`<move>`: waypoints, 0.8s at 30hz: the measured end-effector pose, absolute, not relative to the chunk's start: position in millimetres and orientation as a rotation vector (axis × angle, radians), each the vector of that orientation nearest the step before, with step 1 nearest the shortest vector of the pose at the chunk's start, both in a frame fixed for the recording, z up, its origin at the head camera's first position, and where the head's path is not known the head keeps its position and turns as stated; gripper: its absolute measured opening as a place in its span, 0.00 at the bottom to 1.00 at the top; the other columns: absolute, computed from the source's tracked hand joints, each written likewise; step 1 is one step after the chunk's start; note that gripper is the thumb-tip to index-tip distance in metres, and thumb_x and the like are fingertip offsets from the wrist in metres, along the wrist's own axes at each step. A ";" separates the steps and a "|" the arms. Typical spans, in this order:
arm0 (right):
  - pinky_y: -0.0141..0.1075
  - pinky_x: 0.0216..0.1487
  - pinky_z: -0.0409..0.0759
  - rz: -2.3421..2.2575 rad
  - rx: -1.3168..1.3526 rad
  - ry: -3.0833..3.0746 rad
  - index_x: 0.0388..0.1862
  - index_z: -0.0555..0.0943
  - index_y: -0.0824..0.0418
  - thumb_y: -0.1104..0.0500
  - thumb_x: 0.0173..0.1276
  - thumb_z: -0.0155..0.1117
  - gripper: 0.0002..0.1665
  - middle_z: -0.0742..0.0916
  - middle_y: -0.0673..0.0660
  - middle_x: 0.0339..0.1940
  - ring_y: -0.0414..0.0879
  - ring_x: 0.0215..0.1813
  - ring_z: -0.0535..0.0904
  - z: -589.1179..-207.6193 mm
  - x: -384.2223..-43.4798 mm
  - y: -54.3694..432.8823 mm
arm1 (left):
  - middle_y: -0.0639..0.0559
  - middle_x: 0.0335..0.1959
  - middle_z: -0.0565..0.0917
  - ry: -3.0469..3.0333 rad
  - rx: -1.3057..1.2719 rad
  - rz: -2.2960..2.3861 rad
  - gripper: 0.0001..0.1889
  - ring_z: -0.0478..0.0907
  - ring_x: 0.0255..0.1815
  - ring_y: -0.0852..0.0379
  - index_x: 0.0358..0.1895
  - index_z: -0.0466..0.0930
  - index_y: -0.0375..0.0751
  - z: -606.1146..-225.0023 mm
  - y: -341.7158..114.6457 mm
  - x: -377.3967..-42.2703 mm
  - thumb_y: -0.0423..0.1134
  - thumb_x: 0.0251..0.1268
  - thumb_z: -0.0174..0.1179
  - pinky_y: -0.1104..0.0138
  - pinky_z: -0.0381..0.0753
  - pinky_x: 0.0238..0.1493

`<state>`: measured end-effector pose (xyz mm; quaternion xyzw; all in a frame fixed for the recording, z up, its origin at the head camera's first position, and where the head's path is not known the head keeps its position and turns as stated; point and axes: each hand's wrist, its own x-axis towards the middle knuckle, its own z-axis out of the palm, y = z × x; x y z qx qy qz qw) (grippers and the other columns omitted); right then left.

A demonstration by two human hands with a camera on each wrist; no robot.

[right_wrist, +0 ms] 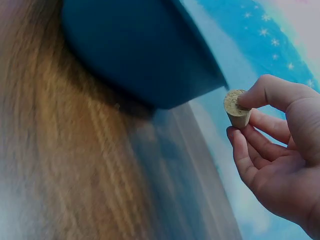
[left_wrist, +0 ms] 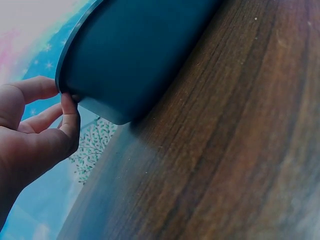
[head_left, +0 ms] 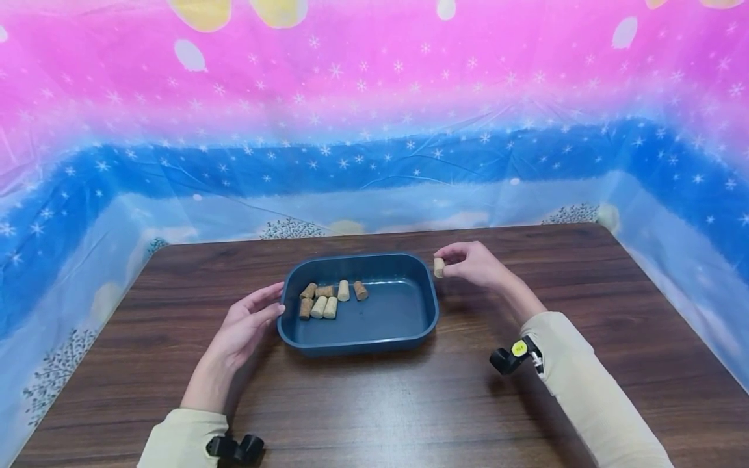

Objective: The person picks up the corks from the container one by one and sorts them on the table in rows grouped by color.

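Note:
A dark blue rectangular tray [head_left: 386,318] stands on the table, with several corks [head_left: 330,307] grouped in its left half. My left hand [head_left: 242,325] holds the tray's left end, thumb and fingertips at the rim; the left wrist view shows those fingers [left_wrist: 42,89] at the edge. Just beyond the tray's right end, my right hand [head_left: 473,263] pinches a single light cork [head_left: 439,267] between thumb and fingers. Up close in the right wrist view, that cork [right_wrist: 240,117] is tapered, with the thumb on its speckled end face and fingertips beneath.
The dark wood-grain table [head_left: 363,416] reaches back to a pink and blue snowflake-patterned cloth [head_left: 374,162] that hangs around its far side and both ends. Black wrist cameras [head_left: 509,359] are strapped over the pale sleeves [head_left: 591,390].

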<state>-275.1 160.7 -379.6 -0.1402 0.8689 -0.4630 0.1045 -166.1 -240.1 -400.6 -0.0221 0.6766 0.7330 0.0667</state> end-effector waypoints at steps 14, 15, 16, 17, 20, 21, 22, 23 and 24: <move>0.38 0.44 0.76 -1.316 -0.353 2.530 0.54 0.79 0.71 0.66 0.58 0.66 0.23 0.84 0.63 0.45 0.53 0.47 0.78 -410.8 -275.1 177.8 | 0.36 0.64 0.66 2.042 -0.042 2.223 0.29 0.75 0.54 0.62 0.71 0.55 0.23 -402.2 -240.0 -166.8 0.26 0.69 0.53 0.74 0.73 0.55; 0.38 0.44 0.75 -1.309 -0.352 2.534 0.54 0.79 0.71 0.66 0.58 0.66 0.23 0.84 0.63 0.45 0.53 0.47 0.77 -412.8 -275.0 179.0 | 0.37 0.64 0.67 2.042 -0.040 2.223 0.29 0.75 0.54 0.62 0.71 0.55 0.23 -402.4 -240.1 -166.8 0.26 0.69 0.52 0.74 0.73 0.55; 0.38 0.44 0.75 -1.304 -0.357 2.537 0.54 0.79 0.71 0.66 0.58 0.66 0.23 0.84 0.63 0.45 0.53 0.48 0.77 -414.4 -274.7 180.2 | 0.37 0.64 0.67 2.044 -0.040 2.221 0.29 0.75 0.54 0.62 0.71 0.55 0.23 -402.5 -240.1 -166.7 0.26 0.69 0.52 0.74 0.73 0.55; 0.39 0.45 0.75 -1.301 -0.358 2.539 0.54 0.79 0.70 0.66 0.58 0.66 0.23 0.83 0.63 0.45 0.53 0.48 0.77 -415.8 -274.6 181.2 | 0.36 0.64 0.66 2.045 -0.041 2.220 0.29 0.75 0.54 0.62 0.71 0.55 0.23 -402.6 -240.2 -166.6 0.26 0.69 0.53 0.74 0.73 0.55; 0.38 0.45 0.75 -1.311 -0.360 2.530 0.53 0.80 0.69 0.66 0.58 0.66 0.22 0.83 0.62 0.45 0.53 0.48 0.76 -419.6 -274.6 183.8 | 0.36 0.65 0.66 2.053 -0.047 2.211 0.29 0.75 0.54 0.62 0.71 0.55 0.24 -402.5 -240.3 -166.2 0.26 0.69 0.53 0.74 0.73 0.55; 0.38 0.44 0.75 -1.316 -0.361 2.523 0.53 0.80 0.69 0.66 0.58 0.66 0.23 0.83 0.61 0.45 0.53 0.48 0.76 -420.7 -274.7 184.6 | 0.35 0.65 0.66 2.055 -0.050 2.209 0.29 0.75 0.54 0.62 0.71 0.56 0.24 -402.5 -240.4 -166.2 0.26 0.69 0.53 0.74 0.73 0.55; 0.38 0.44 0.75 -1.327 -0.371 2.510 0.54 0.79 0.70 0.66 0.57 0.66 0.23 0.83 0.62 0.45 0.53 0.48 0.76 -421.6 -274.6 185.5 | 0.35 0.66 0.65 2.057 -0.054 2.206 0.29 0.75 0.54 0.62 0.71 0.56 0.24 -402.3 -240.3 -166.2 0.26 0.69 0.53 0.74 0.73 0.55; 0.38 0.44 0.75 -1.338 -0.375 2.497 0.54 0.79 0.70 0.66 0.57 0.65 0.23 0.83 0.62 0.45 0.53 0.48 0.76 -422.7 -274.9 186.5 | 0.35 0.66 0.65 2.057 -0.055 2.205 0.29 0.75 0.54 0.62 0.71 0.56 0.24 -402.2 -240.1 -166.2 0.27 0.69 0.53 0.74 0.72 0.55; 0.38 0.44 0.74 -1.350 -0.377 2.482 0.54 0.79 0.70 0.67 0.57 0.65 0.24 0.83 0.62 0.45 0.53 0.48 0.76 -423.6 -275.2 187.7 | 0.34 0.66 0.65 2.058 -0.054 2.202 0.29 0.74 0.55 0.62 0.71 0.56 0.24 -401.9 -239.9 -166.3 0.27 0.69 0.53 0.73 0.72 0.55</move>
